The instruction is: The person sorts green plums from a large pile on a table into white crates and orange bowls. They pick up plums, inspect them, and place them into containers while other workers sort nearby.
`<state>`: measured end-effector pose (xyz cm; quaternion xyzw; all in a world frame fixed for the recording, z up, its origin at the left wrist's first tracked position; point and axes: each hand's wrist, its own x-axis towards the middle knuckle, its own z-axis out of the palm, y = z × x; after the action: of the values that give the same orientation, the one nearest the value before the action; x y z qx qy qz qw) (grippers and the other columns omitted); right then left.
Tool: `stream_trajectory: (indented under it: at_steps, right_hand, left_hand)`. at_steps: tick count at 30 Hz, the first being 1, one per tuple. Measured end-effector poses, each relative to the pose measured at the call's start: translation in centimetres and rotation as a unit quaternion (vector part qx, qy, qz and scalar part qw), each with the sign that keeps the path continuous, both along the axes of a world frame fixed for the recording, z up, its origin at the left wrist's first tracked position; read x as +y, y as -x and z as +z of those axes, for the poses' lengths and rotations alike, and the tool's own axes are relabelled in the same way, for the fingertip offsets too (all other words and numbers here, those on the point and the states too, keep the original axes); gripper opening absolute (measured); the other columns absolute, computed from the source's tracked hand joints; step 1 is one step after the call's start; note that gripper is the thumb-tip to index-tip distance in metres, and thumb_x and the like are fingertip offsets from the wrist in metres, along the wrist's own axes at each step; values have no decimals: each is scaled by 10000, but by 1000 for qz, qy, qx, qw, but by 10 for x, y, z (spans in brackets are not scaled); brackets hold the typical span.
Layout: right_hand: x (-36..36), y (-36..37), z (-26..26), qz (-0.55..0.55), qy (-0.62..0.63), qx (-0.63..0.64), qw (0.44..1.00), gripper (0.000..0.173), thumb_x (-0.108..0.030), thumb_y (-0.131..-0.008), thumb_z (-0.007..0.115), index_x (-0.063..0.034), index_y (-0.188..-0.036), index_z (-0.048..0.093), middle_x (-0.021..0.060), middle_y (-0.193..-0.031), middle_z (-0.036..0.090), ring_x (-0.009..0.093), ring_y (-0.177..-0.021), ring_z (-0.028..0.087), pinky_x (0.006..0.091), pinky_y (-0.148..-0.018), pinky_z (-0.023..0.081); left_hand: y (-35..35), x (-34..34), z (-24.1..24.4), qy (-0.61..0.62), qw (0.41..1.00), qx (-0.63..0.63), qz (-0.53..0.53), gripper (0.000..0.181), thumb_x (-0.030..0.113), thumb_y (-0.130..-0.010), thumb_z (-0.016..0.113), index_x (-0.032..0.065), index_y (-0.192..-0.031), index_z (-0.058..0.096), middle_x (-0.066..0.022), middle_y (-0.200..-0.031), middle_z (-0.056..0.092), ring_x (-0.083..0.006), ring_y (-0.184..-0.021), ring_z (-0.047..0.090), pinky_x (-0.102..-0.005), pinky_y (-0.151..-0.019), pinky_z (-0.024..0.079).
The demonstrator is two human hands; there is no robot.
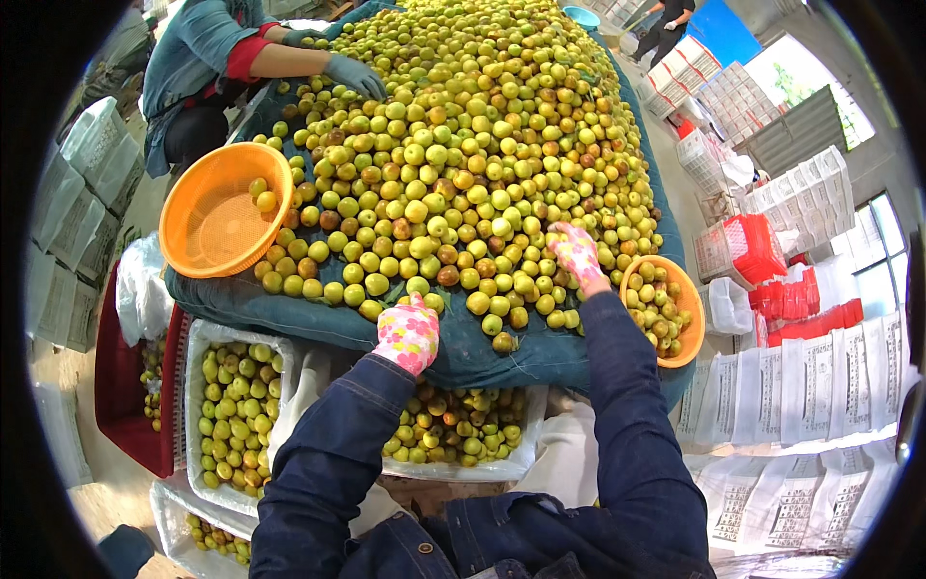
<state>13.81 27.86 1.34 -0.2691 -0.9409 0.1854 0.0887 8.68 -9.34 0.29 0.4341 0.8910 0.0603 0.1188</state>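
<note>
A large heap of green and reddish-brown jujube-like fruits (463, 159) covers a table draped in dark teal cloth (304, 318). My left hand (409, 334), in a pink floral glove, is at the near edge of the heap, its fingertips against a few fruits; whether it grips one cannot be told. My right hand (576, 253), gloved alike, reaches onto the fruits further right, fingers bent over them; its grip is unclear. An orange plastic basket (696, 304) full of fruits stands beside my right forearm. A wider orange basket (217, 217) at the left holds a few fruits.
Below the table's near edge stand plastic-lined crates of fruit (194, 405) and a dark red crate (134, 412). A co-worker in grey gloves (354, 76) reaches onto the heap from the left. Stacked white crates (796, 383) line the right; another person stands far back.
</note>
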Motion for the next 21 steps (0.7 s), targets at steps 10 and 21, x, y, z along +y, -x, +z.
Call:
stream_trajectory:
  at_steps: [10, 21]
  right_hand:
    - [-141, -95, 50, 184, 437, -108, 874, 458, -208, -829, 763, -49, -1237, 629, 51, -1201, 638, 175, -1133, 566, 323, -991, 445]
    - [-34, -12, -10, 54, 126, 71, 988, 317, -155, -887, 634, -47, -1185, 655, 161, -1109, 694, 260, -1069, 649, 348, -930, 500]
  left_hand:
    - [-1, -2, -9, -10, 1000, 4, 9, 415, 340, -762, 700, 54, -1059, 654, -206, -1223, 611, -301, -1021, 637, -416, -783, 533]
    - [0, -4, 1, -5, 1000, 5, 0, 409, 326, -763, 700, 51, -1061, 648, -190, -1204, 613, -302, -1011, 637, -415, -762, 534]
